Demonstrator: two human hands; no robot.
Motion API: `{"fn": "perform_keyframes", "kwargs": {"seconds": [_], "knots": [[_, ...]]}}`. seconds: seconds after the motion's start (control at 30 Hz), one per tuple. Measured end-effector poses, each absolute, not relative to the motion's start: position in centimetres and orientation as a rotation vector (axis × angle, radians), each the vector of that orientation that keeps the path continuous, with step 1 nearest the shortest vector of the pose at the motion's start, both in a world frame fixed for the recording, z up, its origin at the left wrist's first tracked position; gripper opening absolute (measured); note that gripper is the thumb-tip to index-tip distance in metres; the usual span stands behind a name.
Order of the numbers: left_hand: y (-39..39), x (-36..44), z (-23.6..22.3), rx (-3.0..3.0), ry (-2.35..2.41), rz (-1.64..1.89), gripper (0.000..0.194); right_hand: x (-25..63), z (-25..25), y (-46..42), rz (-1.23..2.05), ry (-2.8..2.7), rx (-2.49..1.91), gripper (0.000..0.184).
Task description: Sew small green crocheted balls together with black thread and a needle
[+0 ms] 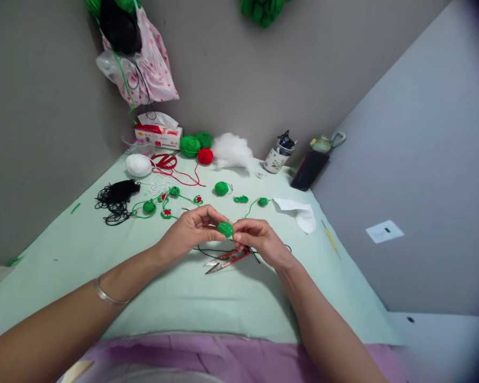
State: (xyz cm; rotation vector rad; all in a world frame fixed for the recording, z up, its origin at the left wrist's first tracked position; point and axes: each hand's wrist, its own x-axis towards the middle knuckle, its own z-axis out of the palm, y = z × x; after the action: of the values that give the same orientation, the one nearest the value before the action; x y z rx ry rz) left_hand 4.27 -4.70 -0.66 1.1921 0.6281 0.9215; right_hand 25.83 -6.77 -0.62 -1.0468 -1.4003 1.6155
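A small rounded green crocheted piece [225, 229] is held above the table between the thumb and fingers of my left hand [195, 230]. My right hand [259, 238] is pinched closed at the piece's right edge; what lies between its fingertips is too small to make out. Below the hands lie red-handled thread snips [223, 260], blades toward the left, with black yarn [207, 251] running beside them. Beyond the hands are a green ball [221, 188], a small green crocheted strip [240, 199] and another little green ball [263, 201] with a yarn tail.
Left are black yarn [117, 201], white yarn [139, 165] and red-and-green crocheted bits [166, 213]. Along the back stand a tissue box [159, 135], yarn balls [190, 146], stuffing [232, 152], a jar [277, 158] and a bottle [311, 167]. A yellow-handled hook [330, 238] lies right.
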Motion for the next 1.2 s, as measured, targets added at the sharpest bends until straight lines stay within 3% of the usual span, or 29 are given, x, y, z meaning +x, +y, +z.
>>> {"fn": "perform_keyframes", "kwargs": {"seconds": [0.4, 0.87, 1.2], "knots": [[-5.4, 4.6, -0.5, 1.274, 0.583, 0.927, 0.026, 24.8, -0.9, -7.3, 1.624, -1.312, -0.996, 0.026], [-5.3, 4.7, -1.3, 1.386, 0.622, 0.987, 0.022, 24.5, 0.0, -7.9, 1.439, -1.515, -1.132, 0.016], [-5.2, 4.7, -1.2, 1.383, 0.631, 0.961, 0.024, 24.4, 0.2, -7.9, 1.603, -1.423, -1.072, 0.02]]}}
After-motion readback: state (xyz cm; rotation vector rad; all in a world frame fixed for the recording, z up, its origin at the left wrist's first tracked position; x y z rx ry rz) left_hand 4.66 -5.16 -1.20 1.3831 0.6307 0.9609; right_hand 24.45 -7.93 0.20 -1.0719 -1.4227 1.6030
